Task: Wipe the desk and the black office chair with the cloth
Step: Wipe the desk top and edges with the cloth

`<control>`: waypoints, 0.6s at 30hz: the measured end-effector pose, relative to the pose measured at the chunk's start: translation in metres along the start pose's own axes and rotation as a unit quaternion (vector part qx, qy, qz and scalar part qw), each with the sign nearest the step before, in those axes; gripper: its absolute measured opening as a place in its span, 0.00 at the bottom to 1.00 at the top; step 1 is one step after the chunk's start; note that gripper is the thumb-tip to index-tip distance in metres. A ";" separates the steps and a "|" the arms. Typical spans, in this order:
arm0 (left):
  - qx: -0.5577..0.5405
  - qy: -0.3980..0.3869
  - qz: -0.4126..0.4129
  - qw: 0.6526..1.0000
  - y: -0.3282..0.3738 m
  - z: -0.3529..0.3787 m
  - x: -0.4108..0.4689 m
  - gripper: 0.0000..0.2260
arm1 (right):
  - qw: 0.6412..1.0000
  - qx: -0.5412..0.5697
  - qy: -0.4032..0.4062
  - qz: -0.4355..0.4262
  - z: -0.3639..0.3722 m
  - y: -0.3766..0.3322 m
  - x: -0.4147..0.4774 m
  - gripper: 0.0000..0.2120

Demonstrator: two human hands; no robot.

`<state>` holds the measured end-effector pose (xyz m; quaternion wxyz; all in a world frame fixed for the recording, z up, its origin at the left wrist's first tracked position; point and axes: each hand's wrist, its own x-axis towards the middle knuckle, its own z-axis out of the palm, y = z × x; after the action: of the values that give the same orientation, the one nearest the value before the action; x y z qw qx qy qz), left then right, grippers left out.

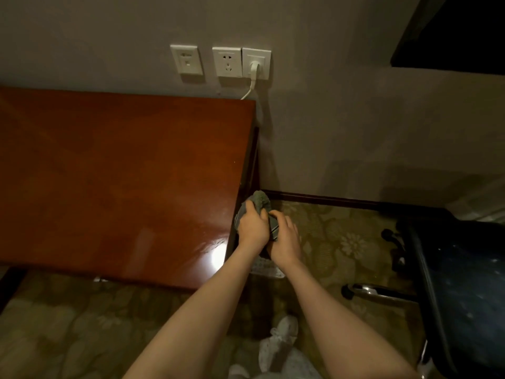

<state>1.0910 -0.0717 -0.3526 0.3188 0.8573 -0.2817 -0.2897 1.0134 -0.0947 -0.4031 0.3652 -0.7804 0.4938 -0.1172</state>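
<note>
Both arms reach forward, hands side by side. The left hand (252, 228) grips the cloth (261, 199), and the right hand's (285, 242) fingers curl onto it at the desk's (123, 173) right end. The chair (464, 269) stands well apart, right.

Glossy red-brown wooden desk (123, 165), nubby grey cloth (261, 199), matt black chair (464, 283), patterned carpet (341, 242).
</note>
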 end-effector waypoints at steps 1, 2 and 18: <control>-0.004 -0.001 0.002 1.000 -0.002 -0.002 -0.006 0.16 | 1.000 0.000 0.010 0.004 0.001 -0.001 -0.006 0.30; -0.009 -0.002 0.000 1.000 -0.006 -0.005 -0.013 0.16 | 1.000 -0.001 0.020 0.006 0.004 -0.003 -0.014 0.28; -0.052 0.034 -0.117 0.991 -0.067 -0.039 -0.088 0.14 | 0.995 0.098 0.002 -0.032 0.060 -0.021 -0.095 0.26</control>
<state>1.0782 0.0446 -0.3482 0.3362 0.8761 -0.1525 -0.3100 1.0141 0.0194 -0.4139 0.4346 -0.7561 0.4558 -0.1781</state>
